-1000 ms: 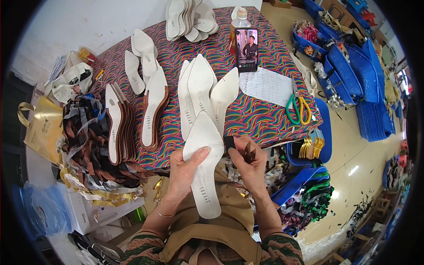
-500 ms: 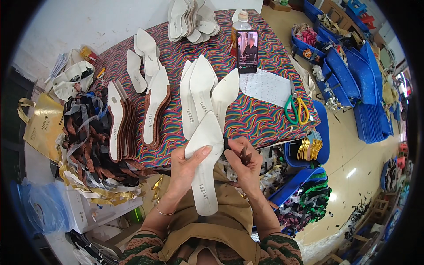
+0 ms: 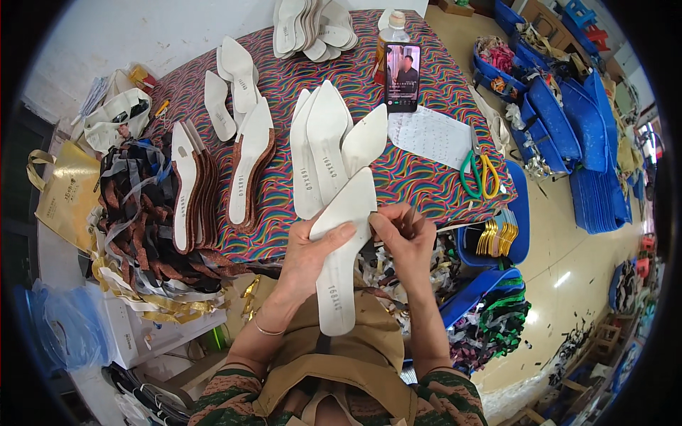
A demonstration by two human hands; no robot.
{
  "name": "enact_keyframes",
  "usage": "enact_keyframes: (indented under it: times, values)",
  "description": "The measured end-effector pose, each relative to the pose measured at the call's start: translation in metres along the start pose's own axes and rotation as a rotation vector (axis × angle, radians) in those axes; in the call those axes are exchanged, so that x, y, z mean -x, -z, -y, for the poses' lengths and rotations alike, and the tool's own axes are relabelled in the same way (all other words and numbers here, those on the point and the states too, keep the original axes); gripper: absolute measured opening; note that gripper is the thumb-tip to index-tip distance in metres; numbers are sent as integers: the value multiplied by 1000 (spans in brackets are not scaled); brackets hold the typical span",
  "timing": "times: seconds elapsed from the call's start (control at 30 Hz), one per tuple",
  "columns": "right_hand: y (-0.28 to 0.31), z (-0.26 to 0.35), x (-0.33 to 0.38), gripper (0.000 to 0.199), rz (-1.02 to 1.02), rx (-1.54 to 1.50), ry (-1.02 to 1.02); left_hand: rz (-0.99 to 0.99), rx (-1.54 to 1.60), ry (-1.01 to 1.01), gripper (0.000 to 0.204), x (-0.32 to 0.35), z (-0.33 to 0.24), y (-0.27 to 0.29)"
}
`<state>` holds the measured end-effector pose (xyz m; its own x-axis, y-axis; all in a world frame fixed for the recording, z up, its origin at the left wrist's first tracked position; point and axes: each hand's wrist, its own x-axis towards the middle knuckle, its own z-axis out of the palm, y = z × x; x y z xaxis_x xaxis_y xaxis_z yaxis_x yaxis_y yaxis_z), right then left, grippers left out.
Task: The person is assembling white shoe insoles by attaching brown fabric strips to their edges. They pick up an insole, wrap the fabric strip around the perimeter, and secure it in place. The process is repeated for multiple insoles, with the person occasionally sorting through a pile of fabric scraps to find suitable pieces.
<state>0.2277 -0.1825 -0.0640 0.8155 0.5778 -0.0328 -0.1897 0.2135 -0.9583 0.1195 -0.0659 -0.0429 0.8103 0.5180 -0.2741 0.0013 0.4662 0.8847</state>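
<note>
My left hand grips a white shoe insole, its thumb across the top face and its pointed end away from me. At the insole's right edge, the thumb and fingers of my right hand are pinched together. Whether a dark strip is also between them is hidden. Just beyond lie several loose white insoles, overlapping on the patterned tablecloth. To their left are a stack of brown-edged insoles and a smaller brown-edged pile.
A phone leans against a bottle. Near it are a paper sheet and scissors. More insoles are piled at the back. Blue bins stand right of the table; dark strips hang at its left.
My right hand has come up against the insole's edge; the dark brown piece seen in its fingers before is now hidden. The insole has turned slightly, its tip moving up and right.
</note>
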Motion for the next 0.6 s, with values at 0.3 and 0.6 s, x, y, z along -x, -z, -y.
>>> enact_keyframes:
  times: [0.3,0.6]
  values:
    - [-2,-41,47,18,84,284,96,14,89,6,26,-8,-2,-1]
    - [-3,-28,54,18,117,131,-39,80,-26,-102,29,-12,2,-1]
